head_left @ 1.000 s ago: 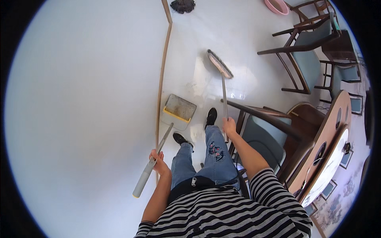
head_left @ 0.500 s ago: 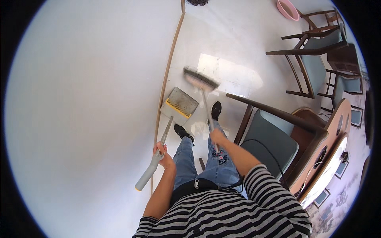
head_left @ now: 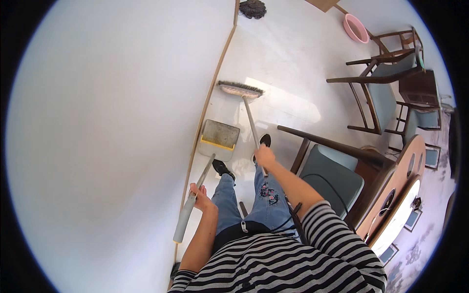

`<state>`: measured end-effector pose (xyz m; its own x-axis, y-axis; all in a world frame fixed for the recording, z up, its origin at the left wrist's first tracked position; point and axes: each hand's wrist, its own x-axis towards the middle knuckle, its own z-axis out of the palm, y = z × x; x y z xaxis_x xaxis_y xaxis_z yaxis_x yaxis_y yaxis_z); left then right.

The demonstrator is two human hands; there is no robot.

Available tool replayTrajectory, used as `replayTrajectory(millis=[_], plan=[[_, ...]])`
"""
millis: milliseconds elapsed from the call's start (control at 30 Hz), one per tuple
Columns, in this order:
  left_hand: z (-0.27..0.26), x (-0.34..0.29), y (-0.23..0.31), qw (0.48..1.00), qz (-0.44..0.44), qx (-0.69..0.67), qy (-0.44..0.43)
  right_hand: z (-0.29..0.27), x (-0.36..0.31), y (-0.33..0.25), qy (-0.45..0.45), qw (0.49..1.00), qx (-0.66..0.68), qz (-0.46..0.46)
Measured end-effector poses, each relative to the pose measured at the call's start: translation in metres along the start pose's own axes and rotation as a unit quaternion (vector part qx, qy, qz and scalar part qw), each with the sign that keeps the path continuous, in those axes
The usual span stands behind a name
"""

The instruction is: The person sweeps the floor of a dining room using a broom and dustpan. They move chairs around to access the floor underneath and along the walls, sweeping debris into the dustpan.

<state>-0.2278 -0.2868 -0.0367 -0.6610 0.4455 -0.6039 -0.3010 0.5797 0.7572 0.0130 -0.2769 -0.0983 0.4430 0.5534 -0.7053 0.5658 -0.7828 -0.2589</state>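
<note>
My left hand [head_left: 198, 196] is closed round the grey handle of a long-handled dustpan [head_left: 221, 133]. Its grey pan, with a yellow comb of teeth, rests on the floor beside the wall, just ahead of my left shoe. In my right hand [head_left: 265, 156], closed as well, is the pale handle of a broom [head_left: 241, 90]. The broom's head lies on the floor beyond the pan, dark bristles facing away from me, its left end close to the baseboard. A gap of bare floor separates broom and pan.
The white wall [head_left: 122, 122] with a brown baseboard [head_left: 215, 73] runs along my left. A dark mop head [head_left: 252, 9] lies far ahead. At right stand a wooden chair with a grey seat [head_left: 332, 181], a round-topped table [head_left: 386, 210], more chairs [head_left: 381, 97] and a pink basin [head_left: 355, 28].
The broom head has moved left toward the wall and turned more crosswise. The dustpan has straightened a little against the baseboard. My view has shifted, showing more of the mop head.
</note>
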Motion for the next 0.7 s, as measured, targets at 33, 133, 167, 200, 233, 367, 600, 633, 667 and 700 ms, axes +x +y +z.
replayTrajectory(millis=[33,133,167,200,233,367,600,633,667,700], plan=[[0.001,0.000,0.000,1.000,-0.012,-0.011,0.000,0.001,0.015,0.002,-0.025,0.999,-0.034,-0.016],[0.001,0.003,0.000,1.000,-0.011,-0.014,-0.025,0.004,0.038,0.022,-0.135,0.979,-0.139,-0.061],[-0.005,0.007,-0.002,1.000,-0.006,-0.013,-0.020,-0.004,0.029,0.023,-0.146,0.972,-0.166,-0.076],[-0.009,0.012,-0.005,1.000,-0.002,-0.011,-0.016,-0.011,0.016,0.025,-0.155,0.965,-0.191,-0.090],[-0.009,0.013,-0.005,1.000,0.001,-0.012,-0.017,-0.026,0.005,0.027,-0.159,0.958,-0.217,-0.102],[-0.007,0.007,0.000,1.000,0.023,-0.002,0.013,-0.076,-0.037,0.063,-0.223,0.963,-0.131,-0.078],[-0.023,0.021,-0.006,0.999,0.035,0.027,-0.018,-0.061,-0.060,0.085,-0.120,0.992,0.017,-0.035],[-0.022,0.020,-0.006,0.999,0.040,0.029,-0.023,-0.043,-0.040,0.091,-0.062,0.997,0.000,-0.047],[-0.021,0.018,-0.005,0.998,0.046,0.031,-0.025,-0.031,-0.023,0.094,-0.006,0.998,-0.018,-0.060],[-0.023,0.018,-0.003,0.998,0.043,0.035,-0.023,-0.034,-0.007,0.073,-0.073,0.997,-0.018,-0.029]])
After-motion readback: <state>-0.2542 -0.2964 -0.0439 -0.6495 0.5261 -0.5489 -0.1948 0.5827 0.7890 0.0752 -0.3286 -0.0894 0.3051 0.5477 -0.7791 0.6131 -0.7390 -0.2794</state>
